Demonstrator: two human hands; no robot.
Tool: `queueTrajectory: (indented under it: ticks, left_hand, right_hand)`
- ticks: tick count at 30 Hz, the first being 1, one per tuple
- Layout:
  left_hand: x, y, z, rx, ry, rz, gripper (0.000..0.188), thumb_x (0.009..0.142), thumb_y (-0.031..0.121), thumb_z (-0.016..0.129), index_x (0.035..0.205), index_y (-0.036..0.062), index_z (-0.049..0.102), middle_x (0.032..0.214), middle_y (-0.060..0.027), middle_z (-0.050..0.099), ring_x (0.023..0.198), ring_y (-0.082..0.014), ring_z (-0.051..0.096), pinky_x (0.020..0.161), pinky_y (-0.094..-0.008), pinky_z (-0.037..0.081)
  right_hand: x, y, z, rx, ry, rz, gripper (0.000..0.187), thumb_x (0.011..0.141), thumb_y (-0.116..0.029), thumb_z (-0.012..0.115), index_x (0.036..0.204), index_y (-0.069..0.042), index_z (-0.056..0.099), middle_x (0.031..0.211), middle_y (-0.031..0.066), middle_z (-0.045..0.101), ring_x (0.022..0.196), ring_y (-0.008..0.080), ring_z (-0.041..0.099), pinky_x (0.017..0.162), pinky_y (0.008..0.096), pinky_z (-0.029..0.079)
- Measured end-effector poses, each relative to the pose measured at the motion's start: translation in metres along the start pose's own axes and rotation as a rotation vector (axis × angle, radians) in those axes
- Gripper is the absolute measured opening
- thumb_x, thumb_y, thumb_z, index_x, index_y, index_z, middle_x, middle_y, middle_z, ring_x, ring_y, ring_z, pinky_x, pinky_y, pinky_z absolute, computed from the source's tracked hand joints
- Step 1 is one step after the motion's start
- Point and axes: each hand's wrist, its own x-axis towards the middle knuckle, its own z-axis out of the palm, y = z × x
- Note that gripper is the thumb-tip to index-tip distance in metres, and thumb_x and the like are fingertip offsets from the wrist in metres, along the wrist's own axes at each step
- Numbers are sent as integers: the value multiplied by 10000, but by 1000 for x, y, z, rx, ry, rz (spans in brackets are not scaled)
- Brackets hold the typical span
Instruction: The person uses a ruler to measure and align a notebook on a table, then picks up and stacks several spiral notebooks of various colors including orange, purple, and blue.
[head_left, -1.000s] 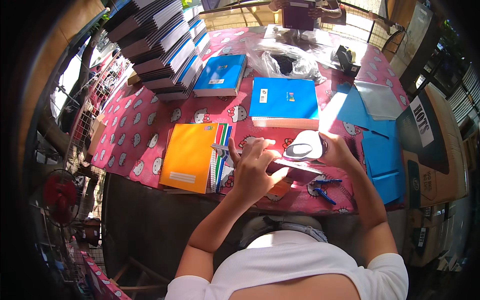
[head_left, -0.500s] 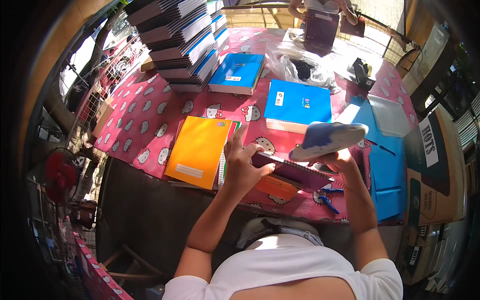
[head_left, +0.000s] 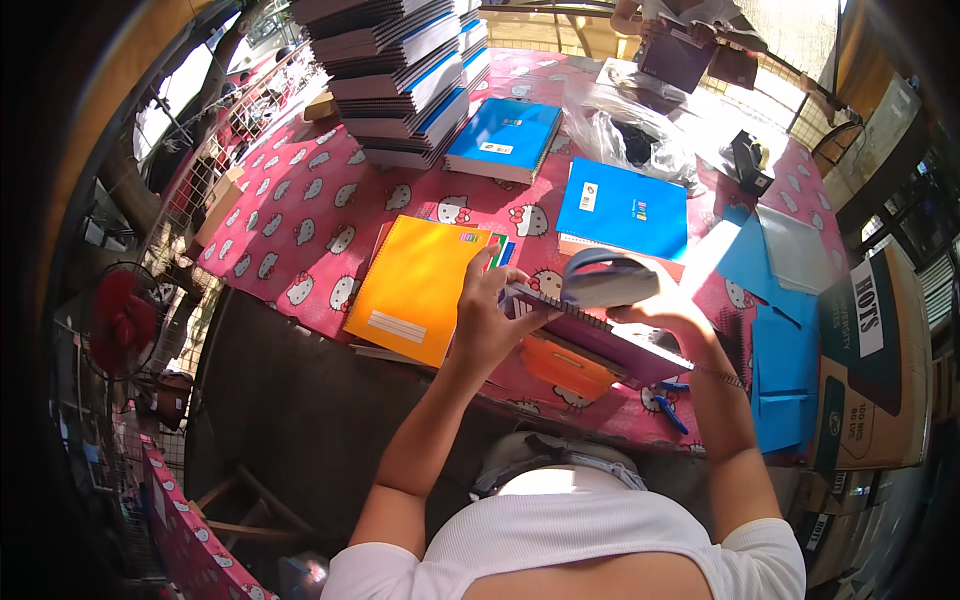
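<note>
A purple notebook (head_left: 640, 358) stands tilted on its edge in front of me, a dark spiral coil running along its upper edge. My left hand (head_left: 488, 318) grips its left end between thumb and fingers. My right hand (head_left: 672, 316) is closed round what looks like a blue-and-white slipper (head_left: 608, 284), held just over the coil. The coil's loose end (head_left: 728, 378) sticks out past the notebook near my right wrist. An orange block-like object (head_left: 565, 370) lies under the notebook, partly hidden. Blue-handled pliers (head_left: 670, 412) lie beside it at the table's front edge.
Yellow spiral notebooks (head_left: 415, 285) lie left of my left hand. Blue notebooks (head_left: 625, 208) and a tall notebook stack (head_left: 395, 90) stand farther back. Blue sheets (head_left: 785, 350) and a cardboard box (head_left: 875, 370) are at right. Across the table another person holds a dark notebook (head_left: 677, 58).
The slipper has tilted and shifted left, closer to the coil by my left hand. My left hand still grips the notebook. The whole view has shifted slightly.
</note>
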Motion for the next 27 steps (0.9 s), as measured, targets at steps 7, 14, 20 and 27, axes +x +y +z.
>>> queueTrajectory:
  ticks: [7, 14, 20, 27]
  left_hand:
    - [-1, -27, 0, -348, -41, -171, 432, 745, 60, 780, 1111, 23, 554, 1112, -90, 593, 1020, -162, 602, 885, -275, 496]
    - [0, -42, -11, -692, -33, -350, 367, 818, -1, 694, 1166, -2, 579, 1017, -65, 658, 900, -107, 634, 833, -228, 509]
    - [16, -43, -13, -942, -166, -371, 226, 829, 48, 699, 1044, 11, 642, 1022, -59, 664, 960, -94, 601, 865, -246, 467]
    - [30, -60, 2, -1138, -208, -300, 227, 814, 77, 720, 1023, 27, 647, 995, -58, 670, 949, -112, 605, 857, -240, 464]
  right_hand:
    - [24, -16, 8, -218, -125, -111, 430, 604, -34, 717, 1018, -39, 602, 848, 77, 650, 741, 160, 599, 649, 298, 497]
    - [38, -5, 20, -391, -59, 11, 538, 644, -47, 685, 1166, -14, 557, 940, 176, 658, 817, 258, 645, 722, 364, 514]
    - [-56, 119, -5, -1331, 191, 27, 649, 702, -313, 729, 1208, -2, 470, 1268, 179, 485, 1148, 355, 501, 882, 501, 399]
    - [-235, 93, 32, -1124, 270, 256, 602, 749, -331, 707, 1222, -26, 493, 1210, 179, 499, 1155, 360, 471, 928, 557, 358]
